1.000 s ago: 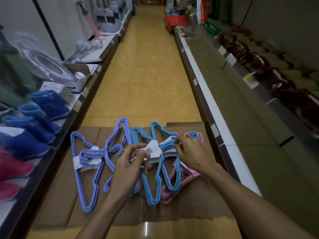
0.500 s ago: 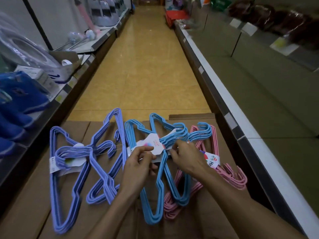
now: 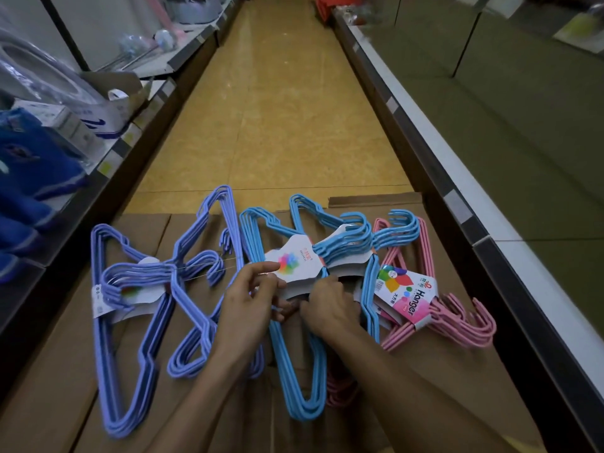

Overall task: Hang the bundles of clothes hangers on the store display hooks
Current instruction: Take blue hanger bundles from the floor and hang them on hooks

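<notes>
Yellow tiled floor (image 3: pixel 281 103) running up the aisle. Flattened brown cardboard (image 3: pixel 441 371) laid across the near end. On the left shelf (image 3: pixel 157 103): blue boots (image 3: pixel 29 178), a small white box (image 3: pixel 62 120), something plastic-wrapped (image 3: pixel 39 76). Further back, blurry grey goods (image 3: pixel 192 9). Right side, white-edged shelf (image 3: pixel 457 178), red stuff (image 3: pixel 330 6) far off.

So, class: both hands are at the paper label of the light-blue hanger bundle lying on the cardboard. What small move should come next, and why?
Probably lift the light-blue bundle up off the cardboard. The left hand and right hand already pinch at its paper label, while it lies across the pink bundle beside the purple bundles. No display hook is in view yet.
</notes>
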The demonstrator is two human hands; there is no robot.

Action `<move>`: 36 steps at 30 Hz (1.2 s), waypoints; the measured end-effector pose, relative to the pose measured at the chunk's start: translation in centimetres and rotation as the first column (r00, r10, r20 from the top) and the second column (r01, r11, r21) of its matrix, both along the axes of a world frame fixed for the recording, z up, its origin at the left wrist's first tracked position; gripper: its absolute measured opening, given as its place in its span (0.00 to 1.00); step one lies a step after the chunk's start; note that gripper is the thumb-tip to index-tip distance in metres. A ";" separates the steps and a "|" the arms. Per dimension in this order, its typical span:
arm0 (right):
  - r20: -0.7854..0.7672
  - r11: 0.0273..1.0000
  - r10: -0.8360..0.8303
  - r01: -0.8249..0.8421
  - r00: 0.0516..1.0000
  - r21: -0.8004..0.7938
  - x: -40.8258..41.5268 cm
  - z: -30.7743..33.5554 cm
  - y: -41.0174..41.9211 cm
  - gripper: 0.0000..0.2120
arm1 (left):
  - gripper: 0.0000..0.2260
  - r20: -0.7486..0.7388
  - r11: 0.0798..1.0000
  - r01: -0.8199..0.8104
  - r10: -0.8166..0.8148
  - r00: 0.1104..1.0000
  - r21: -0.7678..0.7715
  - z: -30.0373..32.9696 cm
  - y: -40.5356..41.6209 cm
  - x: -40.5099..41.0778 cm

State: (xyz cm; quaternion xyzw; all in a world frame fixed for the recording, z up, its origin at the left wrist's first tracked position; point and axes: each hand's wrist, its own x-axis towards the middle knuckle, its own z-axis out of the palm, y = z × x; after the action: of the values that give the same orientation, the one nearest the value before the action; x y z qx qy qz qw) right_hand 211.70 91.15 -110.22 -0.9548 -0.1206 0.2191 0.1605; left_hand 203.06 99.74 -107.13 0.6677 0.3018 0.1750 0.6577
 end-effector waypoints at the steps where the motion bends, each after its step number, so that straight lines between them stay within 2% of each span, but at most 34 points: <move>1: -0.013 1.000 -0.012 0.012 1.000 -0.009 0.0 -0.1 0.1 0.24 | 0.08 0.004 1.000 0.001 -0.001 1.000 0.010 0.1 0.2 -0.1; 5: -0.011 0.997 -0.070 0.070 0.997 0.024 -0.1 0.0 0.3 0.24 | 0.08 0.001 0.999 -0.007 0.007 1.000 0.040 0.1 1.0 -0.4; 9: 0.029 0.985 -0.137 0.133 0.990 0.111 0.2 0.4 -0.2 0.20 | 0.08 -0.014 0.999 -0.003 0.004 1.000 0.037 -0.1 1.3 -0.7; 14: 0.062 0.961 -0.160 0.142 0.985 0.238 0.8 0.6 -1.0 0.13 | 0.08 -0.034 1.000 0.009 -0.008 0.999 0.030 -0.3 1.5 -1.0; 21: 0.155 0.894 -0.225 0.140 0.962 0.425 2.3 1.0 -2.8 0.13 | 0.06 -0.115 0.994 0.021 -0.009 0.993 0.107 -1.9 1.2 -0.5; 28: 0.090 0.746 -0.363 0.231 0.927 0.624 5.0 1.4 -5.0 0.06 | 0.07 -0.148 0.999 -0.003 -0.004 0.989 -0.048 -2.7 0.6 2.4; 32: 0.086 0.728 -0.406 0.266 0.910 0.632 6.3 0.8 -6.3 0.06 | 0.08 -0.194 0.997 0.032 -0.045 0.980 -0.070 -3.0 0.3 3.6; 36: 0.083 0.761 -0.394 0.274 0.915 0.587 7.0 0.2 -7.2 0.04 | 0.10 -0.262 0.985 0.099 -0.134 0.956 -0.144 -3.2 -0.8 4.2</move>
State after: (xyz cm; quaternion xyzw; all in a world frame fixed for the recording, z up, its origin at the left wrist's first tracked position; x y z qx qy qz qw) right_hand 218.65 83.91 -110.00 -0.8872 -0.0226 0.0434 0.4588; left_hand 207.30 98.90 -110.32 0.6578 0.3596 0.0229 0.6614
